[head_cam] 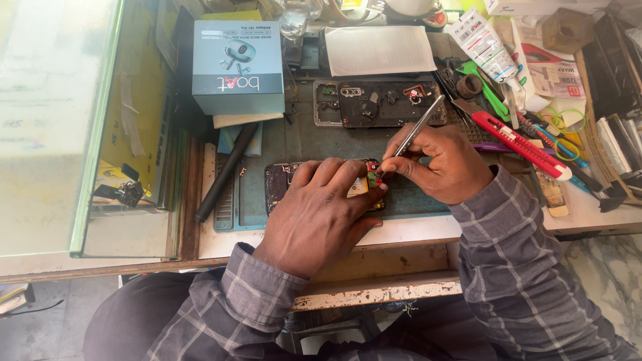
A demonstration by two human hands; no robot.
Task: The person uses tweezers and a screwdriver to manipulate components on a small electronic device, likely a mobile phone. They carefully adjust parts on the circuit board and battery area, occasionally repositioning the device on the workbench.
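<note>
An opened phone (281,182) with its circuit board exposed lies on a blue-grey work mat (314,140). My left hand (317,217) presses flat on the phone and covers most of it. My right hand (445,164) grips a pair of metal tweezers (418,127), whose tips touch the board near the phone's right end, just beyond my left fingertips. Farther back on the mat lies a removed phone back frame (381,103) with its camera cut-outs showing.
A teal cardboard box (237,63) stands at the back left, with a black rod (224,174) leaning beside it. A red utility knife (518,144), green tweezers, a white tube (485,43) and cluttered tools fill the right. A glass counter (53,120) lies left.
</note>
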